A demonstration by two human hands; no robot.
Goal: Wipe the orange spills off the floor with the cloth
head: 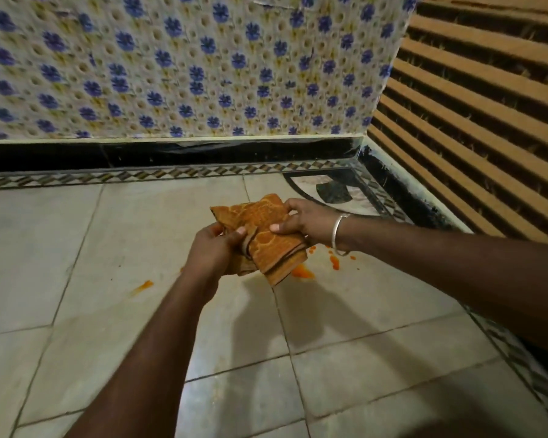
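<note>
Folded cloth (263, 235) in both hands above orange spills (302, 272)

You are working in dim, warm light. Your arms (159, 336) throw soft, doubled shadows (317, 311) onto the floor (60, 248), on your side of them. A pale sheen sits on one tile (200, 368). The flowered wall (171, 58) looks smeared, straight lines bow toward the edges, and the lower right corner goes dark.

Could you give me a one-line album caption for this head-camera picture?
A person's left hand and right hand hold a folded orange cloth above orange spills on the tiled floor.
</note>
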